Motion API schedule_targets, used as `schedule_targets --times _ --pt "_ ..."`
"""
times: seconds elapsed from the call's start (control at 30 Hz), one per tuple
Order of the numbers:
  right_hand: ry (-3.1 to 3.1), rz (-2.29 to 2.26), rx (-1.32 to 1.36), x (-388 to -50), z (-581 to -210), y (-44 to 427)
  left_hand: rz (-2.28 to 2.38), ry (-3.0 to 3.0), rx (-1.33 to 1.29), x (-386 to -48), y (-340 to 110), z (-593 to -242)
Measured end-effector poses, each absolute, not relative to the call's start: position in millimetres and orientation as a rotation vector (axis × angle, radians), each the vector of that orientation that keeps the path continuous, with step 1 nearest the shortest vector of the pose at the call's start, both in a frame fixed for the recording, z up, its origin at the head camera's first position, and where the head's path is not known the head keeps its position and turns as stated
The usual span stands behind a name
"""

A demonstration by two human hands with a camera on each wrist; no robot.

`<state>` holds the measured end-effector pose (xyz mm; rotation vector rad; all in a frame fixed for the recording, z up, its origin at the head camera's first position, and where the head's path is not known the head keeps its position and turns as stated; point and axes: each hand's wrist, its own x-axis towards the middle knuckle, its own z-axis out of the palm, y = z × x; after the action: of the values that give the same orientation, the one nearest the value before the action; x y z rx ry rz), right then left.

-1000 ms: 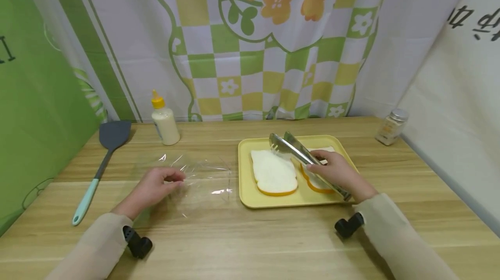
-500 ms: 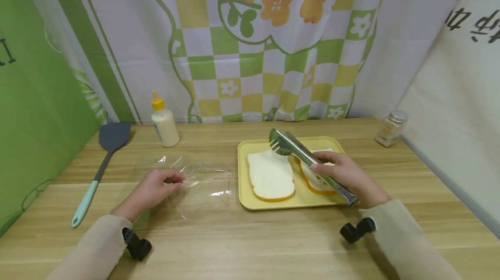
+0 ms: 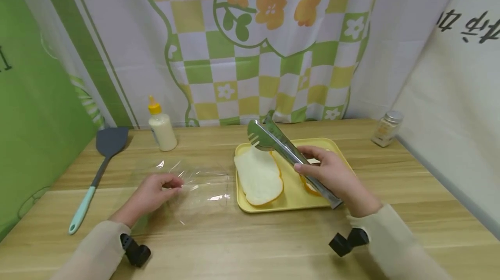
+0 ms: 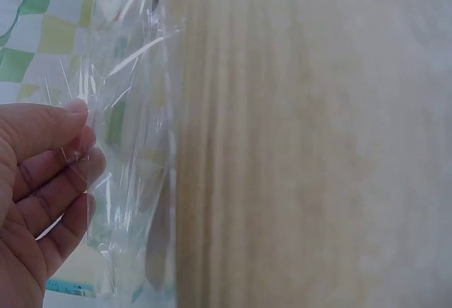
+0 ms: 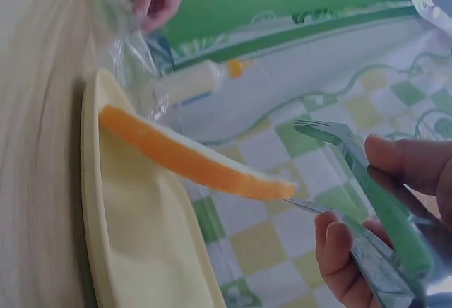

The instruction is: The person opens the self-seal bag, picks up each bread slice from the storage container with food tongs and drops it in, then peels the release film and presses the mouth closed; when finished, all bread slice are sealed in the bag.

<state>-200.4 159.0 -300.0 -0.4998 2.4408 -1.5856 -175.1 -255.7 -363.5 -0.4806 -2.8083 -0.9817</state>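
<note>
Left hand pinches film; right hand grips tongs slanting far left; bread slice tilts far end up.

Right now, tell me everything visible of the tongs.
The tongs are shiny, silvery and look metal, two long arms joined at the near end. One arm ends in fork-like tines. They stand open, slanting over the tray, held by the right hand. The other arm's tip appears to meet the raised edge of a bread slice.
</note>
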Motion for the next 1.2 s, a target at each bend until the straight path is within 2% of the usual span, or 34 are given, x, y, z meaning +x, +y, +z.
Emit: schedule_targets --times 0.6,1.0,1.2 --pt "2.418 -1.696 -0.496 -152 -312 118 -1.021 -2.819 -0.475 -175 -254 -362" --pt "2.386 -1.758 -0.318 -137 -339 94 -0.995 -2.827 -0.477 -173 -255 -363" --pt "2.321 -1.780 -0.349 -133 -351 89 -0.998 -2.826 -0.471 -174 -254 -363"
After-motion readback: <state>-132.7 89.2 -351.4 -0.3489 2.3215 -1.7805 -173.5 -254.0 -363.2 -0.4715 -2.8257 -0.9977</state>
